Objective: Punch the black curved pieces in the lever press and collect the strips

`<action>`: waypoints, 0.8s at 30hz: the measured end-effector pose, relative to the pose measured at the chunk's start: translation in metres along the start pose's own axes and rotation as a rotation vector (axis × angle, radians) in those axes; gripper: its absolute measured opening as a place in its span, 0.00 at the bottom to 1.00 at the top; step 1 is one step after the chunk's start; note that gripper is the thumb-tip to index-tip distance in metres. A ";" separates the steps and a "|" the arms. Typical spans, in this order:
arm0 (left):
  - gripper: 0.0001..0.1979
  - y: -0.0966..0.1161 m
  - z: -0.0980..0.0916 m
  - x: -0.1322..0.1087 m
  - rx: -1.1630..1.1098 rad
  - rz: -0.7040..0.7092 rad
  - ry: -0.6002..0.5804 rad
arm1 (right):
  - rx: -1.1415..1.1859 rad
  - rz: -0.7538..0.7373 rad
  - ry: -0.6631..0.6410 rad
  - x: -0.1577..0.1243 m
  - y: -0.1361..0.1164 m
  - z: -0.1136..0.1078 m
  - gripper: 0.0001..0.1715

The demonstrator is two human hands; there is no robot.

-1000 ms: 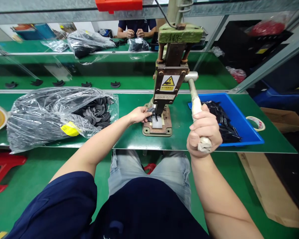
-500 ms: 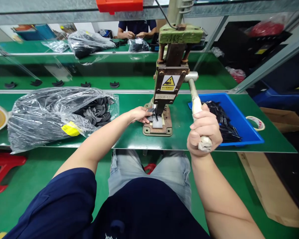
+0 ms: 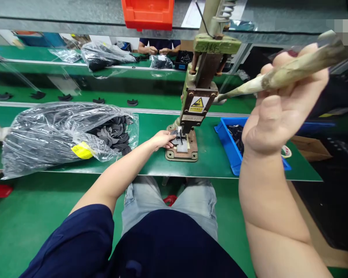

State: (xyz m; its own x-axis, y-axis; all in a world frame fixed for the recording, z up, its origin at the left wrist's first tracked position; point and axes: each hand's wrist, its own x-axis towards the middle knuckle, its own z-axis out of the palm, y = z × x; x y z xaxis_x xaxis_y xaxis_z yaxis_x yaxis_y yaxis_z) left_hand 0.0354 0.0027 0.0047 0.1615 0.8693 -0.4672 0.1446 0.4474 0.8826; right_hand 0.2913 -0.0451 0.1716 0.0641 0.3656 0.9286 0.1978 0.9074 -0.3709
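My left hand (image 3: pixel 164 139) pinches a dark grey curved piece (image 3: pixel 175 138) at the left side of the press base (image 3: pixel 171 155). The piece reaches over a light metal plate (image 3: pixel 182 148) under the ram (image 3: pixel 188 127) of the green hand press (image 3: pixel 197 102). A gap shows between ram and plate. At the upper right, my right hand (image 3: pixel 281 104) is curled round the tape-wrapped press lever (image 3: pixel 292 73), its fingers behind and thumb in front. The lever is raised and points towards me.
A clear plastic bag (image 3: pixel 46 135) of grey curved pieces lies left of the press. Right of it stands a blue tray (image 3: pixel 234 162) with black parts, partly behind my right arm. Several curved pieces (image 3: pixel 98 100) lie on the strip behind. A co-worker's hands (image 3: pixel 159 50) show across the bench.
My right hand has swung the lever up and towards me. The ram has risen off the plate. My left hand stays by the base with the curved piece.
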 end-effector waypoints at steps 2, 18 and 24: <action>0.13 -0.001 -0.004 -0.010 -0.026 0.024 0.010 | 0.010 0.098 0.070 -0.014 0.012 -0.002 0.38; 0.19 -0.010 -0.002 -0.140 0.031 0.340 -0.138 | 0.117 0.821 -0.273 -0.213 -0.016 0.069 0.21; 0.23 -0.010 -0.003 -0.138 -0.067 0.211 -0.291 | 0.092 0.806 -0.246 -0.220 -0.027 0.065 0.17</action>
State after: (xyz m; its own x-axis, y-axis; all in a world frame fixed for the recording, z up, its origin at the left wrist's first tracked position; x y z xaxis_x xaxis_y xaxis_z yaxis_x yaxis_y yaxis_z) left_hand 0.0091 -0.1210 0.0601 0.4535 0.8519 -0.2619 0.0160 0.2860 0.9581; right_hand 0.2079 -0.1368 -0.0230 -0.0651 0.9328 0.3545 0.1015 0.3596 -0.9276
